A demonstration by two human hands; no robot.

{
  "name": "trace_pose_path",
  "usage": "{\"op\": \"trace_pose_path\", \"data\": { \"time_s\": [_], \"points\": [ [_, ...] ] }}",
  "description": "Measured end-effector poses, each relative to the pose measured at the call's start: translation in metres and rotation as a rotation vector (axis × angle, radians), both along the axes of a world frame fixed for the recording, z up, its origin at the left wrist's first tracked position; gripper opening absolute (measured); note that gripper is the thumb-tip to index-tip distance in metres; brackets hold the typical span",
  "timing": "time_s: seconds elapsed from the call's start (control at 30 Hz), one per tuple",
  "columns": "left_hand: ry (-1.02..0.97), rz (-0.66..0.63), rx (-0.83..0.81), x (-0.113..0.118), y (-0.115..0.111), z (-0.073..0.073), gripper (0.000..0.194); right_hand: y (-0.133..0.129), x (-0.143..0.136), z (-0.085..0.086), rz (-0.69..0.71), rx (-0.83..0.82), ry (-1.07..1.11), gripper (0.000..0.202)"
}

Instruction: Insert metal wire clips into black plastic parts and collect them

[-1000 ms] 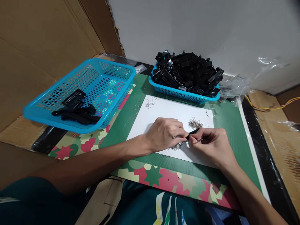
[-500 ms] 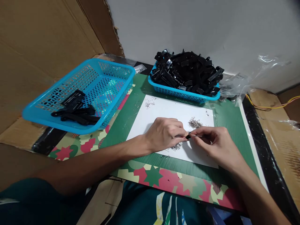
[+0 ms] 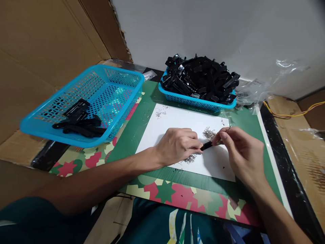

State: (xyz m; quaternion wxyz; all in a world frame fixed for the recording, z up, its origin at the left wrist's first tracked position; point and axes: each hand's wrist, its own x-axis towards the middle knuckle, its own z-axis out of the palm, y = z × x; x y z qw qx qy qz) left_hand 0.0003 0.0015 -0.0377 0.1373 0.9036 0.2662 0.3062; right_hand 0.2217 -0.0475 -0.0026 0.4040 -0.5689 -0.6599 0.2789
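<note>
My left hand (image 3: 179,145) is closed around a black plastic part (image 3: 206,146), whose end sticks out past the fingertips above a white sheet (image 3: 149,135). My right hand (image 3: 240,145) pinches a thin metal piece, mostly hidden by the fingers, at the exposed end of that part. Whether it touches the part I cannot tell. Small bent wire pieces lie in one heap (image 3: 208,133) beyond the hands and another heap (image 3: 190,158) under my left hand. More scattered wire pieces (image 3: 160,113) are at the sheet's far left corner.
A blue basket (image 3: 119,71) on the left holds a few black parts (image 3: 78,118). Behind the sheet, a second blue basket (image 3: 188,99) is heaped with black parts (image 3: 203,78). Clear plastic bags (image 3: 251,93) and a yellow wire (image 3: 299,114) lie to the right. Cardboard (image 3: 45,44) stands at left.
My right hand has shifted slightly right and turned upward, exposing more of the black part's end. My left hand keeps its hold. The whole view has moved slightly.
</note>
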Motion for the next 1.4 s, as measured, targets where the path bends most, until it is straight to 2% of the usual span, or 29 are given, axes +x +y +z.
{"op": "trace_pose_path", "data": {
  "time_s": [0.17,0.23,0.43,0.63,0.87,1.03,1.17,1.4],
  "points": [
    [-0.014,-0.016,-0.013,0.000,0.000,0.002,0.014,0.000,-0.001,0.007,0.218,-0.182,-0.188,0.026],
    [-0.019,-0.022,-0.025,0.000,0.000,0.004,0.012,0.000,-0.001,0.008,0.249,-0.220,-0.229,0.023],
    [0.006,-0.018,0.002,0.000,-0.001,0.006,0.016,-0.001,-0.003,0.004,0.216,-0.235,-0.212,0.020],
    [0.001,-0.021,0.001,0.000,0.000,0.005,0.011,-0.003,-0.009,0.002,0.148,-0.236,-0.133,0.022],
    [0.016,-0.019,-0.006,0.001,0.000,0.004,0.013,0.001,-0.012,-0.001,0.079,-0.378,-0.062,0.020],
    [-0.001,-0.008,-0.003,0.002,0.000,0.003,0.011,0.003,-0.015,-0.002,0.033,-0.418,0.044,0.021],
    [0.004,-0.002,-0.016,0.002,0.000,0.003,0.011,0.002,-0.016,-0.003,0.005,-0.410,0.133,0.024],
    [0.014,-0.003,-0.019,0.001,-0.001,0.003,0.011,-0.001,-0.018,-0.008,-0.026,-0.366,0.156,0.022]
  ]
}}
